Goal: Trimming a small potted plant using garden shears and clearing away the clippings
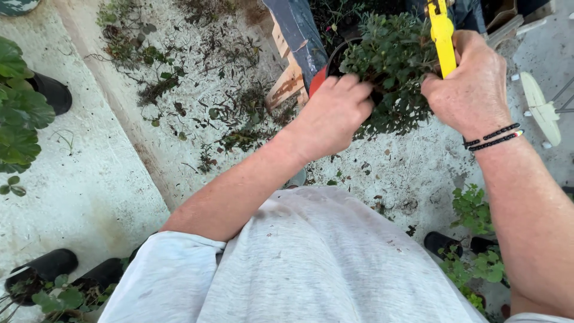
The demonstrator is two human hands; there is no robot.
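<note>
While the left hand [332,113] reaches into the near side of a bushy green plant [391,66], its fingers are curled together in the foliage, though whether they pinch a stem is hidden by the knuckles. The plant sits in a dark pot [335,60] with a reddish rim, standing on a pale concrete floor [89,197] near the top of the view. The right hand [469,84] is closed around a yellow tool handle [442,36] that rises upright at the plant's right edge; its grip is clamped tight, and the tool's working end cannot be seen. 2 dark beaded bracelets [495,136] circle the right wrist. Plant clippings [239,125] lie scattered on the floor to the left of the pot, beside a wooden piece [287,84]. Black pots [42,269] with small green plants stand at the lower left, and a large-leaved plant [18,113] fills the left edge. A grey shirt [317,269] covers the lower middle.
</note>
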